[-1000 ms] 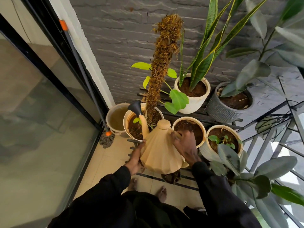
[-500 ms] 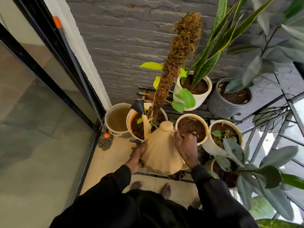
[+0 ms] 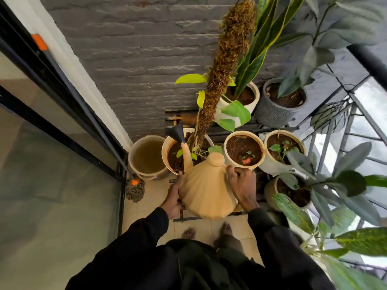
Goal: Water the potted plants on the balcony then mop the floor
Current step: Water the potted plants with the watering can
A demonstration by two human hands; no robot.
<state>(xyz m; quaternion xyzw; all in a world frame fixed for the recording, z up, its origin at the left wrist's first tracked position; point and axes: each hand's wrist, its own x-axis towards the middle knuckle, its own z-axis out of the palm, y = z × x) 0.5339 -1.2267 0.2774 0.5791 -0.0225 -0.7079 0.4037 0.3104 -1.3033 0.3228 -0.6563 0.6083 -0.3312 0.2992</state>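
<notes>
Nearest, two bare feet [image 3: 206, 232] stand on the tiled floor [image 3: 146, 197]; above them the left hand [image 3: 173, 198] cups the flank of the tan watering can [image 3: 206, 190] and the right hand [image 3: 243, 186] clenches its far side; its black-tipped spout [image 3: 178, 133] hangs over the pole pot [image 3: 167, 152]; beyond, a bucket [image 3: 146, 156] of murky water beside the mop [image 3: 135, 189].
</notes>
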